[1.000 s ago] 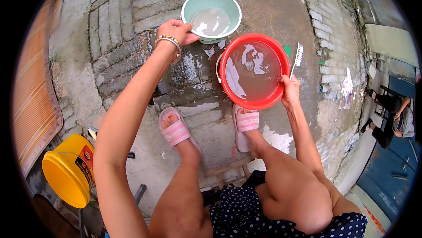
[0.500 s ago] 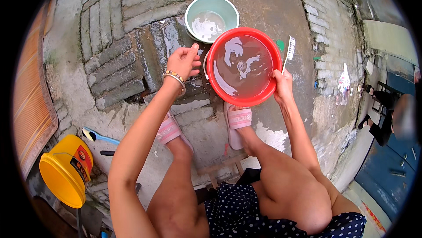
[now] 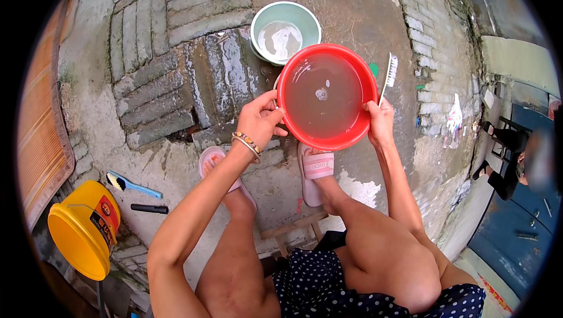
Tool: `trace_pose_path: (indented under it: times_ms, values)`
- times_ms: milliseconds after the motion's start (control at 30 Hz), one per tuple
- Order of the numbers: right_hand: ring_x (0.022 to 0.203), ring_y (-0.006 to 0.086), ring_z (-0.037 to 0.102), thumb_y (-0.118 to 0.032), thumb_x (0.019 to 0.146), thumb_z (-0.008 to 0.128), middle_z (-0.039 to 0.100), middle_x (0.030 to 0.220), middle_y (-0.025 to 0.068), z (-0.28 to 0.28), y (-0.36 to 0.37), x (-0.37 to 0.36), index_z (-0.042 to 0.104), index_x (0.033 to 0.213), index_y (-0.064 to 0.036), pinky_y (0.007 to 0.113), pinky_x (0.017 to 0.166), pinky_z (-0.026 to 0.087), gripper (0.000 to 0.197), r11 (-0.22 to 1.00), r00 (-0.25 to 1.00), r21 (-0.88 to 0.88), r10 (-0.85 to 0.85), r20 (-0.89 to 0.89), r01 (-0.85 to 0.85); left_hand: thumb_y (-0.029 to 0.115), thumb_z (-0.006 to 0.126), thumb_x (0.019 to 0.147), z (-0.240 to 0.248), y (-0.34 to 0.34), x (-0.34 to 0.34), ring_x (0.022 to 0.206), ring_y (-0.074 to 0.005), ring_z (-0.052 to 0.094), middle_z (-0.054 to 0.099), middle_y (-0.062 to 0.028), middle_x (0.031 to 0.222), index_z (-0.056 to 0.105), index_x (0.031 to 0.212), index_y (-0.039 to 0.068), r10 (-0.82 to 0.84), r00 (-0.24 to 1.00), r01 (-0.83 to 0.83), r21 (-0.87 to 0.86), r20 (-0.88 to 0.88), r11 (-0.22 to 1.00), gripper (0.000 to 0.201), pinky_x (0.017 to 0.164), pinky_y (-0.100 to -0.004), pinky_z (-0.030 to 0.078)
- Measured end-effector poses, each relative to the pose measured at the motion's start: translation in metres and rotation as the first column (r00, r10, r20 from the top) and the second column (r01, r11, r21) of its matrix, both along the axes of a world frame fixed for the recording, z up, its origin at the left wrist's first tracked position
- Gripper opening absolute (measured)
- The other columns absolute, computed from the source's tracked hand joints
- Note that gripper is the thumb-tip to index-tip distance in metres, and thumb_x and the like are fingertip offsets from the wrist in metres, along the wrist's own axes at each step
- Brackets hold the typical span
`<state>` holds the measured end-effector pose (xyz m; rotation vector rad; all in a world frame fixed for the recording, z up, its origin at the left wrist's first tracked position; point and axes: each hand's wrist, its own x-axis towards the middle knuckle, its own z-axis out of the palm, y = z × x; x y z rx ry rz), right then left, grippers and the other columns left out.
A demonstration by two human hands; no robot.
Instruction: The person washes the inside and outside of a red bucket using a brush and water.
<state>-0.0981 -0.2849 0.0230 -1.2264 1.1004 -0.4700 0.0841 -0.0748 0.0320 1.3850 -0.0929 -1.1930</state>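
Observation:
My left hand (image 3: 260,119), with bracelets at the wrist, pinches the left rim of a round red basin (image 3: 319,141). On the opposite side my right hand (image 3: 380,124) grips the rim, its thumb over the edge. The basin holds murky greyish-brown water (image 3: 337,101). A scrubbing brush (image 3: 392,71) with white bristles stands out just beyond my right hand. Its handle end meets the fingers, and I cannot tell whether they hold it. Behind the red basin, partly overlapped by it, sits a pale green basin (image 3: 305,19) with some water in it.
A yellow bucket (image 3: 76,236) lies tilted at the left, near a blue-handled brush (image 3: 138,187) and a black rod-shaped thing (image 3: 149,208). A brown mat (image 3: 47,136) borders the left. My feet wear pink slippers (image 3: 319,165). Wet paving bricks (image 3: 226,71) cover the ground ahead.
My left hand has come down from beside the basin onto its left rim. My right hand keeps its hold. Reflections on the water have shifted, and my left foot has moved slightly outward.

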Motion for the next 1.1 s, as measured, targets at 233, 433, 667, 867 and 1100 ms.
trace_pose_path:
  times_ms: [233,433,667,867,1100]
  values:
    - [0.063,0.0084,0.054,0.002,0.076,0.052,0.061,0.075,0.0042,0.019,-0.011,-0.002,0.058,0.084,0.0021,0.022,0.058,0.045,0.01,0.998,0.998,-0.046,0.034,-0.054,-0.037,-0.001,0.055,0.083,0.007,-0.005,-0.004,0.066,-0.0082,0.057,0.057,-0.0025,0.077,0.053,0.119,0.0,0.038,0.996,-0.038,-0.004,-0.077,0.999,0.036,0.05,-0.0225,0.055]
    - [0.061,0.0089,0.053,0.0,0.078,0.054,0.06,0.072,0.0046,0.04,-0.022,0.007,0.057,0.08,0.0009,0.023,0.058,0.044,0.004,0.995,0.991,-0.087,0.043,-0.128,-0.054,0.001,0.054,0.084,0.012,-0.013,-0.004,0.067,-0.009,0.057,0.058,-0.0024,0.078,0.055,0.118,0.001,0.043,0.993,-0.046,-0.018,-0.109,0.999,0.034,0.051,-0.0244,0.055]
    - [0.058,0.0081,0.053,-0.001,0.078,0.058,0.06,0.071,0.0037,0.056,-0.031,0.019,0.06,0.078,0.0012,0.023,0.055,0.044,0.003,0.992,0.988,-0.106,0.044,-0.146,-0.06,0.001,0.054,0.085,0.02,-0.019,-0.003,0.064,-0.01,0.056,0.059,-0.0029,0.078,0.054,0.119,0.001,0.084,0.975,-0.08,0.027,-0.204,0.996,0.035,0.048,-0.0263,0.055]
    - [0.05,0.0057,0.049,-0.012,0.084,0.063,0.058,0.064,0.0007,0.062,-0.049,0.038,0.058,0.07,-0.0039,0.02,0.046,0.038,0.017,0.994,0.981,-0.074,0.07,-0.18,-0.084,0.006,0.055,0.087,0.014,-0.027,0.006,0.074,-0.0112,0.057,0.062,-0.0053,0.091,0.055,0.119,0.003,0.089,0.971,-0.089,0.011,-0.22,0.996,0.032,0.054,-0.0259,0.053]
    - [0.042,0.0075,0.044,-0.016,0.086,0.051,0.054,0.058,-0.0001,0.074,-0.051,0.055,0.058,0.071,-0.0015,0.023,0.038,0.033,0.022,0.998,0.979,-0.062,-0.016,-0.203,0.003,0.007,0.054,0.088,0.014,-0.03,0.01,0.075,-0.0117,0.057,0.062,-0.0054,0.092,0.056,0.116,0.003,0.128,0.943,-0.116,0.057,-0.307,0.992,0.029,0.058,-0.0282,0.051]
